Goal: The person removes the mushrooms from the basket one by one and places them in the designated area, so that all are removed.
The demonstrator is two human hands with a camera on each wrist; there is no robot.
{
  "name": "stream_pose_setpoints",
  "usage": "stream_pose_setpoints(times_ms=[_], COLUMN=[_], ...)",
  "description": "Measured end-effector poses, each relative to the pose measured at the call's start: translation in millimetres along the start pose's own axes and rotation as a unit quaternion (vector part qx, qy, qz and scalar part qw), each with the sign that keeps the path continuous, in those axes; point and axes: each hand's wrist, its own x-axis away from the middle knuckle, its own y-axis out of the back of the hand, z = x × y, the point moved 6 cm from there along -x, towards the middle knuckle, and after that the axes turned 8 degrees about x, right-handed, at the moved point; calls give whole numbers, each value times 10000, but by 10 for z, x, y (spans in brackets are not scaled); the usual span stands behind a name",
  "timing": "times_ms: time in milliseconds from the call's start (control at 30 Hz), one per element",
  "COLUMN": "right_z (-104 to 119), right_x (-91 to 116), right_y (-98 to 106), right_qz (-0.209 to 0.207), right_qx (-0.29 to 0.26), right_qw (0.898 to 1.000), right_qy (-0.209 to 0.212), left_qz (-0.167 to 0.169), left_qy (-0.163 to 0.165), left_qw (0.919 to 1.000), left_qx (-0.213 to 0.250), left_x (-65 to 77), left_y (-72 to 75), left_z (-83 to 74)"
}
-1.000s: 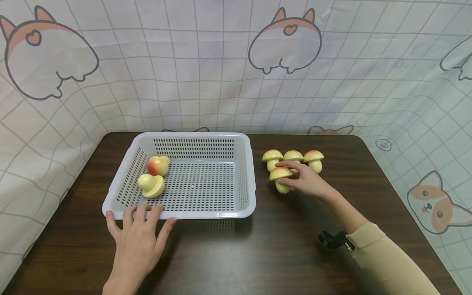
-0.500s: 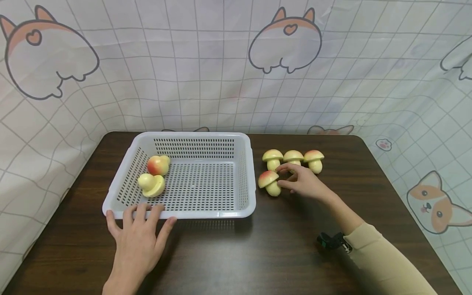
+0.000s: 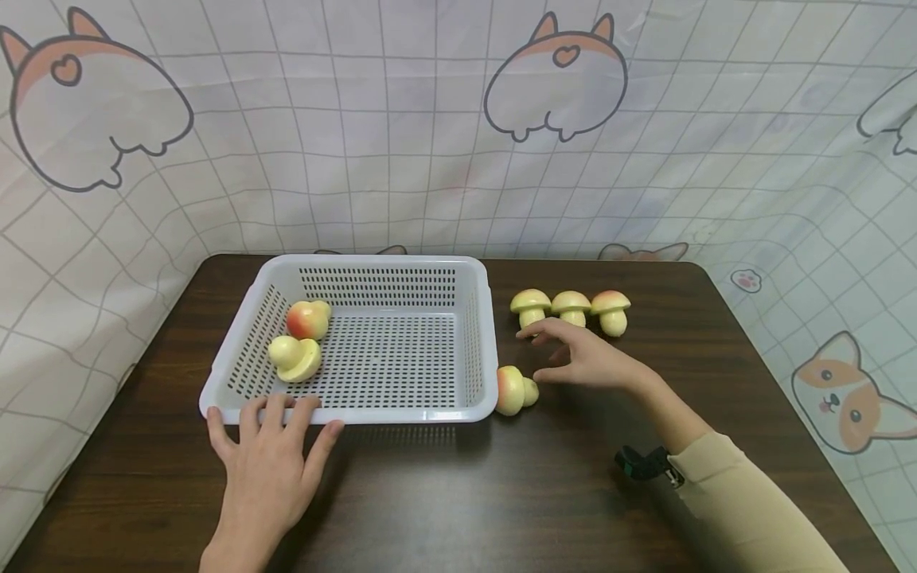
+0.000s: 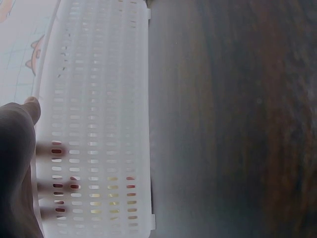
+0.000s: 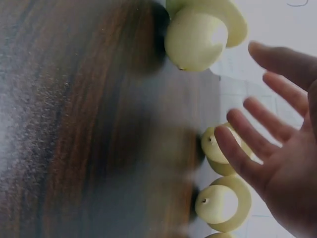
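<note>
My left hand (image 3: 267,469) holds the near left rim of a white plastic basket (image 3: 430,415). In the left wrist view its fingers show through the slots, hooked inside the wall. Two toy mushrooms lie in the basket's left part: a red-capped mushroom (image 3: 306,320) and a yellow mushroom (image 3: 295,360). My right hand (image 3: 587,356) hovers with thumb and fingers apart, holding nothing. By its thumb tip, a loose mushroom (image 3: 513,391) lies on its side against the basket's right near corner. In the right wrist view this mushroom (image 5: 195,39) shows its rounded stem end.
Behind the right hand stand three mushrooms in a row: a left mushroom (image 3: 531,306), a middle mushroom (image 3: 571,305) and a right mushroom (image 3: 611,310). The dark wood table (image 3: 458,493) backs onto a grid-patterned cloth (image 3: 401,143) with cartoon dogs.
The loose mushroom has moved left and nearer, out of the right hand's fingers, and turned onto its side by the basket. The right hand has opened. The left hand has stayed in place.
</note>
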Motion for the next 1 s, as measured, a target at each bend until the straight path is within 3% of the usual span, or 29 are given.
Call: stream_pose_setpoints(times_ms=[267,567,700,800,1000], right_z=[24,152,139,89,-58], right_x=[69,127,124,127,148], right_y=[-186,-389,-403,-359,-210], right_qz=[906,1847,1804,1631,792], right_qx=[-262,-379,-264,-116,176], right_qw=[9946,9757,9780,9841,9967], right_qy=[442,1115,1009,699,-93], left_qz=[18,-17,-42,-52,-55], left_qy=[-3,-6,-22,-30,-36], left_qw=[10000,10000,10000,10000,10000], left_qx=[-3,17,27,18,6], left_x=[-4,-2,1,6,2], left_y=[-5,3,2,0,0], left_z=[0,-3,-7,-6,2])
